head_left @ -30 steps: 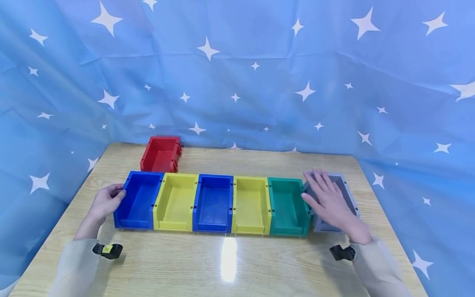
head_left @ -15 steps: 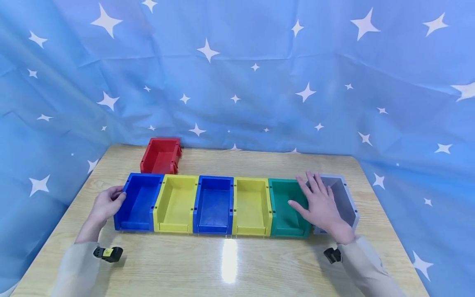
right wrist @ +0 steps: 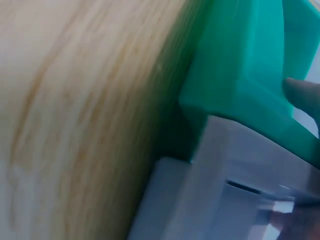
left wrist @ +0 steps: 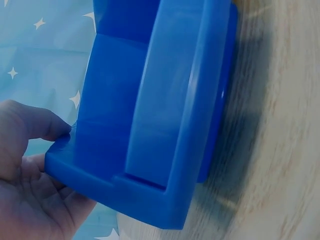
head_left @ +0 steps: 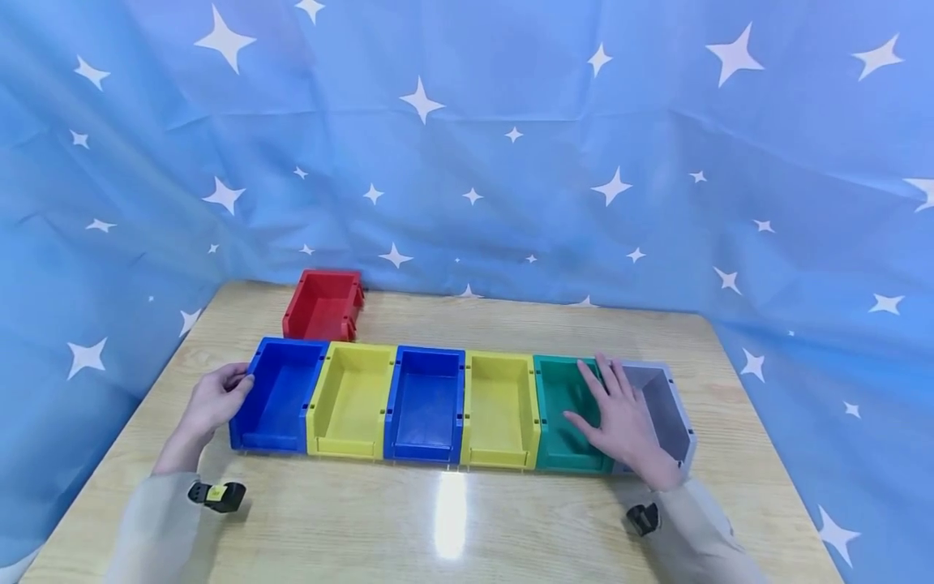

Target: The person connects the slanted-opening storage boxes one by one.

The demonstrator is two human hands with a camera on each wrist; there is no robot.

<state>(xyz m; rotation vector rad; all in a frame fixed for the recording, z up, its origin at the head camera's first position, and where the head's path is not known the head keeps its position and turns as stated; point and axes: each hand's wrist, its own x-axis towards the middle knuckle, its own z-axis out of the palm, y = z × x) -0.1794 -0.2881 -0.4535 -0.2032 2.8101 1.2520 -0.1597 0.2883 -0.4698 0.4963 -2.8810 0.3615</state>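
Note:
At the row's left end, my left hand [head_left: 210, 399] pinches the outer side wall of a blue storage bin [head_left: 276, 397]. In the left wrist view the thumb lies over that bin's rim, with the other fingers outside the wall. My right hand [head_left: 629, 426] is spread, fingers straight, over the join between the green bin [head_left: 560, 389] and the grey bin [head_left: 667, 405]. Its thumb [right wrist: 302, 95] reaches over the green bin in the right wrist view. There the grey bin's edge lies against or very near the green one; whether the palm touches is hidden.
Between the end bins stand a yellow bin [head_left: 352, 397], a second blue bin [head_left: 426, 401] and another yellow bin [head_left: 499, 405], side by side. Behind the row's left end is a red bin [head_left: 323, 307]. A starry blue cloth [head_left: 467, 146] hangs behind the wooden table [head_left: 343, 519].
My right hand has moved left from above the grey bin toward the green one. The grey bin has shifted slightly left and nearer me. The left hand has kept its hold.

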